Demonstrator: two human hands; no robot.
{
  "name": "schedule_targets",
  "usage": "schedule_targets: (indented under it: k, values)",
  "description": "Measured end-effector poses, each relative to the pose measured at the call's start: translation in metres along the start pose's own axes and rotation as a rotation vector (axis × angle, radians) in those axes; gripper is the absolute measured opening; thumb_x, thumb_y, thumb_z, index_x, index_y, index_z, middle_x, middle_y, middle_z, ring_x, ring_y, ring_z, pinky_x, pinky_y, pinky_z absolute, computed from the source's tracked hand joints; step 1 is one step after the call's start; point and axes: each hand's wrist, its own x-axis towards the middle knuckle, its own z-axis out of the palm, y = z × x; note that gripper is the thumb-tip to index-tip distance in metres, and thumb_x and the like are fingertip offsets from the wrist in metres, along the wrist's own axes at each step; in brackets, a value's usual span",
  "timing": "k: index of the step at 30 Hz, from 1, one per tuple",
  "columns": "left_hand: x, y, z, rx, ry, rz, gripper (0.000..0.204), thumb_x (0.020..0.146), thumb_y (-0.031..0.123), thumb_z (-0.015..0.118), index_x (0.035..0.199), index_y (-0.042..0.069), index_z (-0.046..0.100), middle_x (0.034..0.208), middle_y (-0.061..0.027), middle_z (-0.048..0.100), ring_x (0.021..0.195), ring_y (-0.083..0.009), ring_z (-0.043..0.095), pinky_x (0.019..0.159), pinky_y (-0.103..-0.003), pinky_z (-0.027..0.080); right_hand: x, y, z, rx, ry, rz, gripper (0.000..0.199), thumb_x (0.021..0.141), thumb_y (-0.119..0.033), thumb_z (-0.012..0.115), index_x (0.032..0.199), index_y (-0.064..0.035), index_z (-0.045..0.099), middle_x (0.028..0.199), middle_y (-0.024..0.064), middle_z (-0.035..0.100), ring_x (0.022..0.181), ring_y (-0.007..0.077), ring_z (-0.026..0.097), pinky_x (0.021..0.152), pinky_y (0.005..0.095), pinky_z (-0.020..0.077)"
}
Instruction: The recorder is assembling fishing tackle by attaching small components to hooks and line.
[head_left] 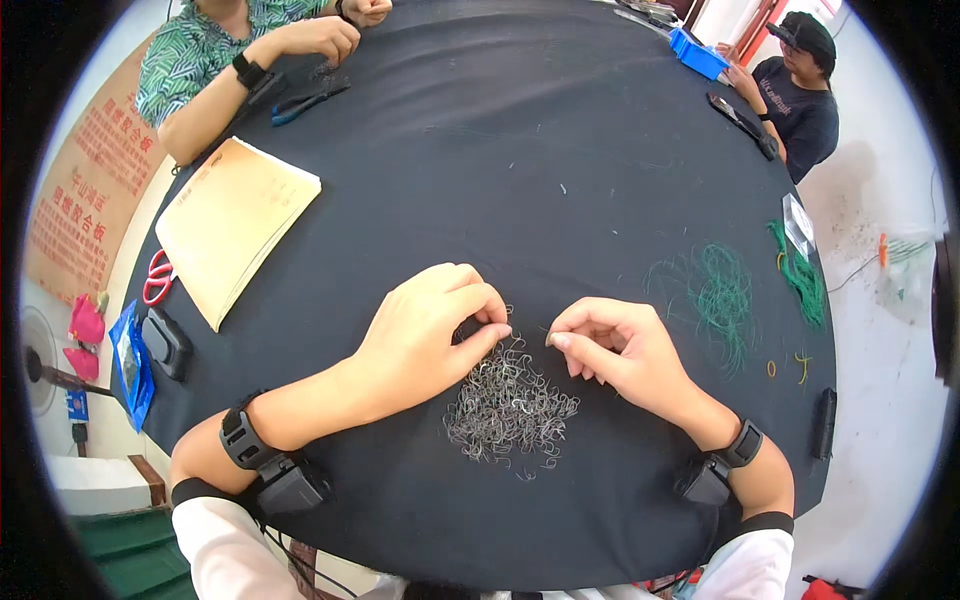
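At the far left edge of the round black table (560,120), red-handled scissors (156,276) lie beside a black box-shaped device (166,343) and a blue packet (131,362). Just inward of them sits a stack of tan paper envelopes (232,225), and beyond it another person's hand (318,38) rests near blue-handled pliers (305,102).

Your left hand (425,335) lies palm down on the cloth, its fingers curled in so that thumb and forefinger are pinched together at the upper left edge of the pile of small silver wire hooks (510,405). Whether a hook is caught between them is too fine to tell. The pile itself sits on the table between your two hands, slightly nearer to you than your fingertips.

Your right hand (618,350) hovers just right of the pile's top, fingers folded, thumb and forefinger tips closed together and pointing toward your left hand; what they pinch, if anything, is not clear.

Further right, a loose tangle of thin green wire (718,295) spreads on the cloth, with a denser green bundle (800,275) past it. At the far right rim sits a blue plastic bin (698,54) near a second person.
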Motion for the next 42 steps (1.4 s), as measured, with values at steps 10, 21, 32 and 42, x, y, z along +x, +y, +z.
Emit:
schedule_targets:
  k: [10, 21, 32, 42]
  values:
    - [-0.001, -0.006, 0.002, -0.032, 0.07, 0.025, 0.013, 0.076, 0.004, 0.067, 0.087, 0.004, 0.061, 0.085, -0.0077, 0.058, 0.07, -0.0195, 0.056, 0.062, -0.03, 0.046, -0.001, -0.001, -0.002, 0.031, 0.002, 0.018, 0.01, 0.089, -0.01, 0.058, 0.091, -0.0017, 0.064, 0.069, -0.0009, 0.059, 0.059, 0.0024, 0.054, 0.049, 0.0161, 0.0403]
    - [-0.002, 0.006, -0.001, -0.009, -0.088, 0.13, 0.018, 0.07, 0.013, 0.074, 0.082, 0.008, 0.062, 0.082, -0.0059, 0.055, 0.079, -0.0237, 0.056, 0.069, -0.034, 0.045, 0.0, -0.001, 0.0, 0.054, 0.011, 0.018, 0.009, 0.089, -0.008, 0.059, 0.088, 0.0007, 0.062, 0.07, -0.0005, 0.059, 0.063, 0.0039, 0.055, 0.056, 0.0192, 0.0452]
    - [-0.001, 0.001, 0.001, -0.036, -0.089, 0.112, 0.011, 0.072, 0.004, 0.069, 0.08, 0.004, 0.061, 0.078, -0.0081, 0.058, 0.075, -0.0246, 0.058, 0.066, -0.034, 0.046, 0.0, -0.005, -0.001, 0.059, 0.013, 0.043, 0.009, 0.088, -0.007, 0.059, 0.089, 0.0007, 0.062, 0.071, -0.0001, 0.059, 0.063, 0.0042, 0.055, 0.057, 0.0192, 0.0454]
    - [-0.001, 0.003, -0.001, -0.033, -0.114, 0.125, 0.013, 0.07, 0.003, 0.068, 0.079, 0.004, 0.06, 0.075, -0.0075, 0.056, 0.071, -0.0235, 0.057, 0.064, -0.033, 0.046, 0.0, -0.003, -0.001, 0.049, 0.009, 0.051, 0.009, 0.088, -0.008, 0.059, 0.089, 0.0, 0.062, 0.071, -0.0004, 0.059, 0.062, 0.0033, 0.055, 0.055, 0.0176, 0.0438]
